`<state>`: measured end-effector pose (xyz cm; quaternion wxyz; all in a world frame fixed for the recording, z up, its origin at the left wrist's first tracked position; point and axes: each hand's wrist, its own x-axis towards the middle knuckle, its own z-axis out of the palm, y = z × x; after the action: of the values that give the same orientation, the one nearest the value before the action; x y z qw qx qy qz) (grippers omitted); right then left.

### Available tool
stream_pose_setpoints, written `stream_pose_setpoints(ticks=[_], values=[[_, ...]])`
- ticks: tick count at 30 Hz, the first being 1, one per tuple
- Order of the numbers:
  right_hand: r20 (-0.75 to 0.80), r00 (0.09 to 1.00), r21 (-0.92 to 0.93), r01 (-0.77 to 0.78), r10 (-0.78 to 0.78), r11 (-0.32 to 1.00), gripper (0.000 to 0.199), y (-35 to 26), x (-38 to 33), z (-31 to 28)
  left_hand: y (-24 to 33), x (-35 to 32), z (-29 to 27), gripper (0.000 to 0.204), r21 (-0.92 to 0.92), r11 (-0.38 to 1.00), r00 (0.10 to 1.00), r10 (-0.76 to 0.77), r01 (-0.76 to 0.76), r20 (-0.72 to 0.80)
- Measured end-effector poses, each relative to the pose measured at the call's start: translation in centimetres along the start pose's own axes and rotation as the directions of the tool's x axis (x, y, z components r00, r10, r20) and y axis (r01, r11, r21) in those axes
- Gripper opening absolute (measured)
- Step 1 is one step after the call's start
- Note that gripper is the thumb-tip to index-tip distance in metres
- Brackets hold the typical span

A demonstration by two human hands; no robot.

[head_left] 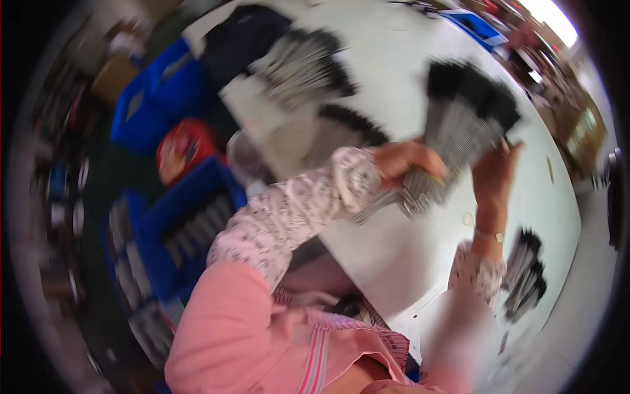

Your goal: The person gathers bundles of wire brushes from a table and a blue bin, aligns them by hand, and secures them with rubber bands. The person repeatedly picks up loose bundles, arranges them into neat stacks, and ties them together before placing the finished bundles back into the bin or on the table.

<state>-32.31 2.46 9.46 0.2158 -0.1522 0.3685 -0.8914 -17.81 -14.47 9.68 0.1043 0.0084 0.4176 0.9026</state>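
Observation:
A thick bundle of thin grey rods with black ends (459, 121) is held over the white table, its black ends fanned away from me. My left hand (408, 163) is closed around its lower part, near the narrow light ends. At the right side of the bundle, my right hand (493, 172) has its fingers stretched up along the rods, blurred by motion. Whether it presses on them I cannot make out. Another such bundle (341, 134) lies on the table beyond my left forearm, partly hidden by it.
More grey rods with black ends form a pile (305, 65) at the far left of the white table (384, 59). A small bundle (525, 276) lies near my right forearm. Blue bins (157, 92) and a blue crate with packed bundles (187, 220) stand left, by a red object (184, 151).

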Motion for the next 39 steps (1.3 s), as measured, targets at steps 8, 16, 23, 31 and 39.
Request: stream_pose_setpoints(ticks=[8,16,23,31,39], values=[[-0.014,0.986,-0.601,-0.142,0.167,0.786,0.037,7.3,-15.6,12.6,-8.4,-17.4,-0.2,0.077,-0.176,0.95,0.967,0.253,-0.256,-0.039],[0.152,0.807,-0.606,-0.381,0.571,0.699,0.043,19.3,-21.8,16.8,-10.7,-31.4,-0.4,0.073,-0.276,0.846,0.854,0.329,-0.457,-0.404],[0.113,0.473,-0.814,-0.461,0.874,0.354,0.047,26.1,-24.9,19.4,-11.9,-39.7,-7.0,0.053,0.211,0.889,0.497,0.408,-0.405,-0.766],[0.019,0.532,-0.9,-0.36,0.847,0.246,0.031,26.8,-28.1,10.7,-13.8,-52.9,-23.8,0.086,0.577,-0.421,0.706,0.53,0.7,-0.469],[-0.119,0.581,-0.885,-0.43,0.805,0.18,0.029,27.1,-30.4,6.7,-13.7,-54.3,-34.6,0.068,0.675,-0.737,0.953,-0.216,-0.018,-0.211]])
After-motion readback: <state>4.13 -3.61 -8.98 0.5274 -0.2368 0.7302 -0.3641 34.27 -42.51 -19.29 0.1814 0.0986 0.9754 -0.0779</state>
